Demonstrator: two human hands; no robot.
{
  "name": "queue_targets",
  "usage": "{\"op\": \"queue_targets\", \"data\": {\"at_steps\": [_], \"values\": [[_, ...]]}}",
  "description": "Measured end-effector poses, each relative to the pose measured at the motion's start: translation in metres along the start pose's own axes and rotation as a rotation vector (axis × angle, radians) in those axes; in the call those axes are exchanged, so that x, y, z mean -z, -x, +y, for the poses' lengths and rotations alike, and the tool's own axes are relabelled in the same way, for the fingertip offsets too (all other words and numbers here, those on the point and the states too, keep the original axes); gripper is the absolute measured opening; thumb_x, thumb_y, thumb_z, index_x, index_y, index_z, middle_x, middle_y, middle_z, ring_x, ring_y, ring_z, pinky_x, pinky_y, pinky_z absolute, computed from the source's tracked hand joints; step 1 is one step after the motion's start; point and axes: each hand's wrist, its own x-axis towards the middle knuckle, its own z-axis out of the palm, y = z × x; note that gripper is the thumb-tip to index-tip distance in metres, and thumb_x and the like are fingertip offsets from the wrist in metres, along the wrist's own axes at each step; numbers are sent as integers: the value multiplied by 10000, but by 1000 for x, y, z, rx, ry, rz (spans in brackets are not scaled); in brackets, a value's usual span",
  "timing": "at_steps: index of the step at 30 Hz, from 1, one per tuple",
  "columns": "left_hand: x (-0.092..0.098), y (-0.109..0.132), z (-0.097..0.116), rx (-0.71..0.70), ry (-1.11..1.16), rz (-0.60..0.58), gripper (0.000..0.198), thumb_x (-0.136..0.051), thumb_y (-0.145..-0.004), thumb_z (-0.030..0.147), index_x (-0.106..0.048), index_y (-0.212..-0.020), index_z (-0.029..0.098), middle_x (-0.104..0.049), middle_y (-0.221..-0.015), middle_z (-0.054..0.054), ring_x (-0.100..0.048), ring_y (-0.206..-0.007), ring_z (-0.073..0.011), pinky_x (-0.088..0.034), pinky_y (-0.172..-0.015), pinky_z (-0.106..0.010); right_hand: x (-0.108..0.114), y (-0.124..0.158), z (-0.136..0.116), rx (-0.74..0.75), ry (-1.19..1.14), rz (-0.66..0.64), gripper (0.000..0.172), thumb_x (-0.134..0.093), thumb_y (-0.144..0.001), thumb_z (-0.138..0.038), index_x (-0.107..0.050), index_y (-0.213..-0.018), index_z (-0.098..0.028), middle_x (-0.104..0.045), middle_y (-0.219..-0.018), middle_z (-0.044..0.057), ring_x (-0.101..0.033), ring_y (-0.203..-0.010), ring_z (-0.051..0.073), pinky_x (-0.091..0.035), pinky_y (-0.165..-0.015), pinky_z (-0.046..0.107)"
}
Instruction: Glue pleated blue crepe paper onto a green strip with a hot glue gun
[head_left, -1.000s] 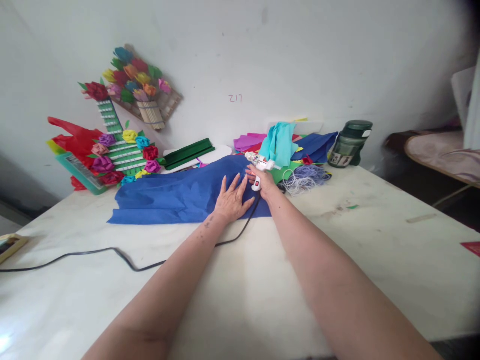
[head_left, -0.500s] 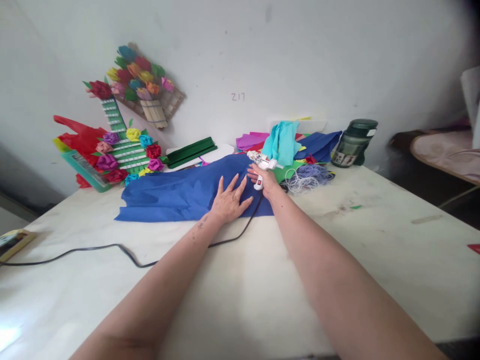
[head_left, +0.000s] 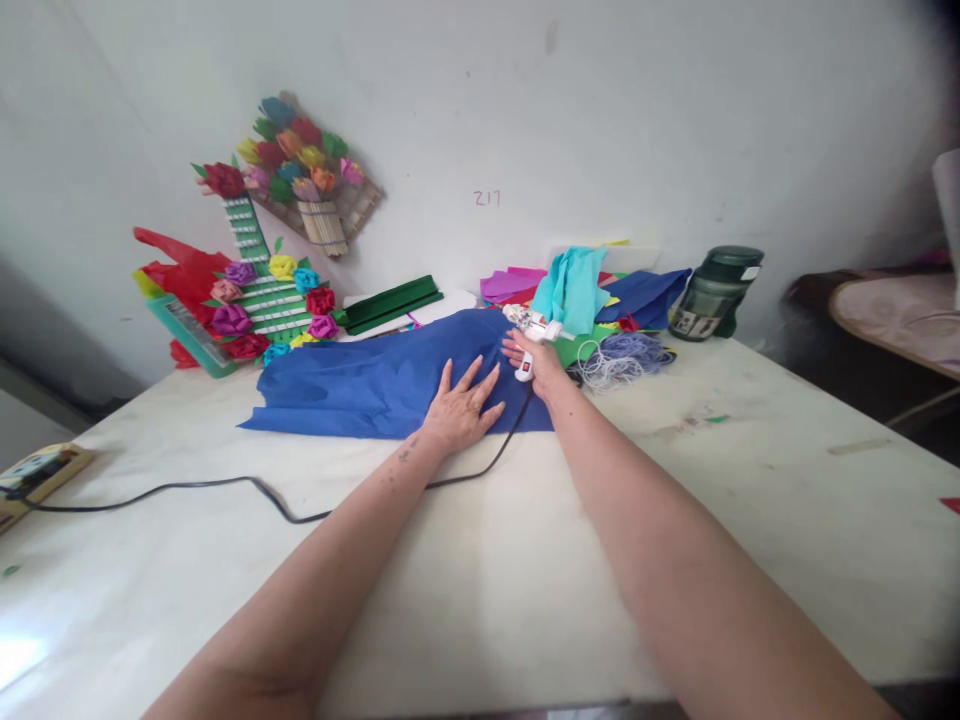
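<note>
Lying flat, the left hand (head_left: pixel 459 412) spreads its empty fingers wide on top of the blue sheet (head_left: pixel 352 385). The right hand (head_left: pixel 549 370) has its fingers curled loosely around a white glue gun (head_left: pixel 538 327). Purple string (head_left: pixel 636 356) sits right of those fingers.

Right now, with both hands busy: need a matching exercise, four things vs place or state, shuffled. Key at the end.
Things:
1. left hand
2. white glue gun
3. dark green bottle
4. black cord

Places or states:
A. at the back right of the table
B. running across the tabletop toward its left side
C. spread, palm down, on the blue cloth
D. held in the right hand

Pairs: 1-C, 2-D, 3-A, 4-B
</note>
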Motion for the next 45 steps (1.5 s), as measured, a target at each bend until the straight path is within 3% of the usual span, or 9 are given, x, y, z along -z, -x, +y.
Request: {"op": "queue_targets", "data": {"at_steps": [6,14,19,22,25,27,31,37,45], "values": [[9,9,-5,-38,8,-3,544,-192,-908,465,-241,-1391,221,-327,-1424,3,-125,-1363,-182,32,-1105,-509,1,-2,2,-4,7,5,335,-679,-671,-392,-649,-930,-180,-694,-874,58,-658,-752,161,-488,-578,229],[3,9,-5,-32,41,1,540,-200,-910,455,-218,-1399,228,-308,-1433,-6,-160,-1356,-191,28,-1105,-507,0,-2,2,-1,27,7,347,-674,-674,-393,-646,-940,-172,-694,-881,60,-658,-757,156,-485,-584,214],[17,10,-30,22,108,-5,513,-216,-921,398,-171,-1408,241,-300,-1436,-11,-199,-1345,-172,-32,-1106,-484,0,0,1,-3,10,8,317,-669,-682,-382,-651,-920,-173,-697,-863,56,-660,-730,145,-486,-557,198],[29,15,-49,114,202,1,531,-262,-915,388,-161,-1408,218,-481,-1321,-24,-329,-1288,-155,-147,-1094,-442,-2,2,-2,11,-17,13,301,-675,-682,-365,-647,-906,-166,-697,-830,52,-661,-698,136,-497,-556,197],[37,23,-63,229,231,38,459,-349,-884,384,-403,-1305,209,-646,-1095,-19,-542,-1072,-168,-318,-1006,-368,-4,5,-7,43,-36,19,291,-680,-687,-345,-630,-900,-154,-697,-785,51,-665,-671,142,-511,-545,205],[41,30,-68,296,203,89,368,-404,-857,378,-569,-1141,213,-682,-973,-22,-584,-954,-186,-393,-905,-346,-7,9,-13,50,-40,5,309,-673,-697,-357,-608,-920,-152,-696,-761,51,-667,-637,156,-513,-498,217],[44,43,-71,307,200,167,263,-494,-801,383,-643,-935,212,-669,-892,-26,-579,-879,-190,-419,-817,-334,-16,20,-25,26,-11,-67,362,-645,-726,-407,-569,-978,-159,-695,-709,52,-645,-502,162,-483,-381,222],[40,57,-68,161,292,38,349,-570,-713,504,-623,-887,206,-630,-907,-23,-580,-855,-173,-447,-758,-278,-28,42,-34,-32,126,-173,348,-615,-759,-413,-565,-984,-153,-679,-616,45,-586,-372,140,-452,-330,210],[31,63,-67,126,231,-56,450,-541,-698,571,-629,-964,220,-599,-1022,-38,-541,-971,-207,-455,-805,-300,-27,69,-12,-23,275,-120,240,-632,-746,-349,-600,-879,-151,-688,-645,46,-654,-553,153,-466,-366,178]]}}
